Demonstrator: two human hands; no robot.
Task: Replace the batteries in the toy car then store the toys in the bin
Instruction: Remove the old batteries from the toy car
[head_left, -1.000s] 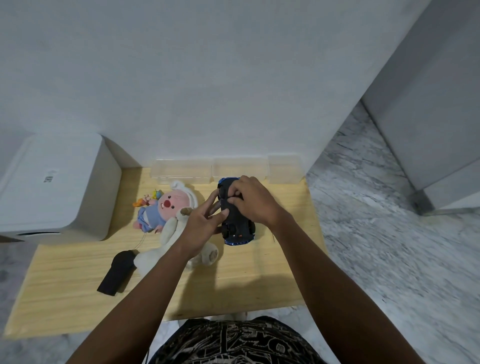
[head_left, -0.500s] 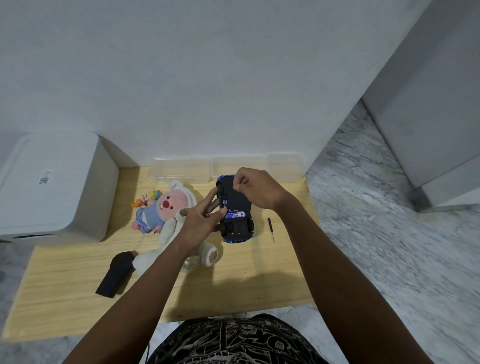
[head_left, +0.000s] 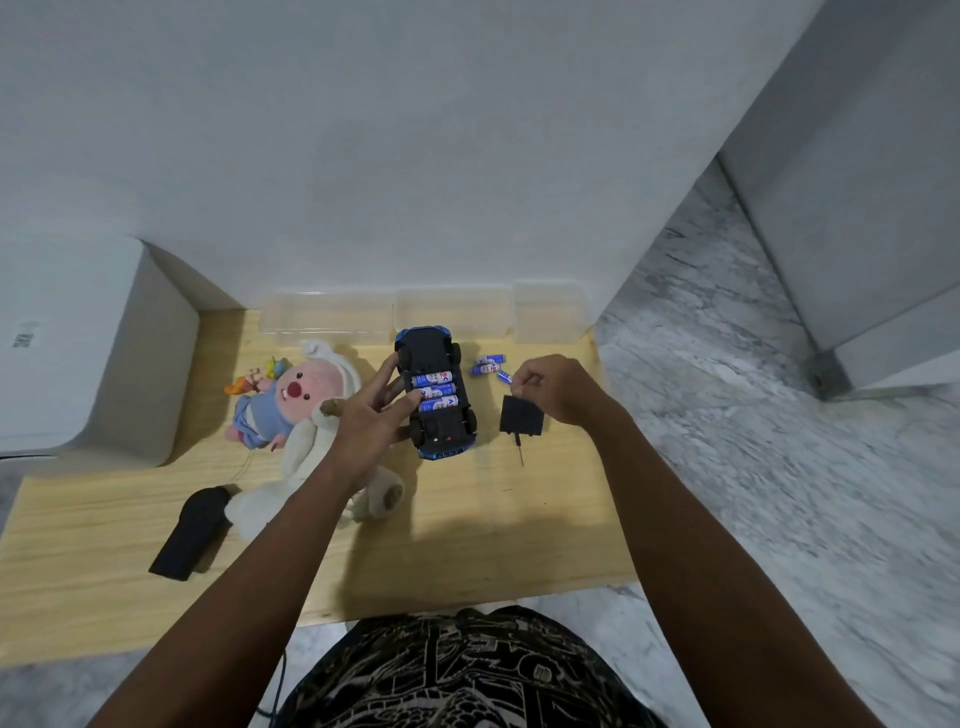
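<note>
Left hand steadies the upturned toy car, fingers relaxed beside its exposed batteries; right hand pinches the black battery cover above the wooden surface.

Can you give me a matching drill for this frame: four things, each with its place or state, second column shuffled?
Things:
1. toy car
2. battery cover
3. loose batteries
4. black remote

Places or states:
A. near left of the table, beside the white plush
B. upside down, batteries showing in its bay
C. on the table, right of the car
D. off the car, under the right hand

Pairs: 1-B, 2-D, 3-C, 4-A
</note>
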